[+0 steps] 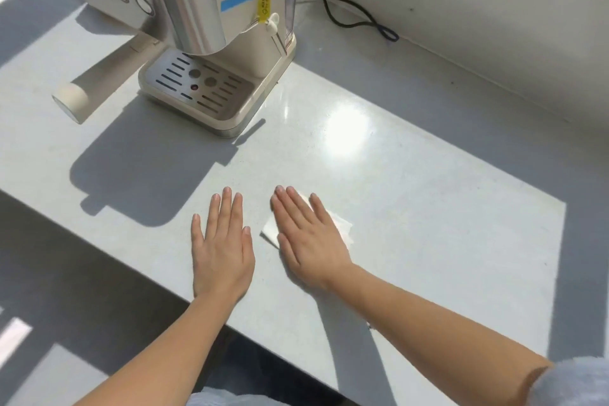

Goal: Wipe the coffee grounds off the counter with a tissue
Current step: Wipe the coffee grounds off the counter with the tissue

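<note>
A white folded tissue [342,225] lies flat on the pale grey counter [428,208], near its front edge. My right hand [308,241] rests palm down on top of it with fingers stretched out, pressing it to the surface; only the tissue's corners show beside the hand. My left hand [222,250] lies flat on the bare counter just left of it, fingers extended, holding nothing. A few tiny dark specks [278,83] sit by the coffee machine's right front corner; I can make out no other grounds in the bright sunlight.
A cream and steel coffee machine [204,10] stands at the back left, with its drip tray [197,86] facing me and a cream handle [71,100] sticking out left. A black cable [356,20] runs along the white wall [494,10]. The counter's front edge [184,298] runs diagonally under my forearms.
</note>
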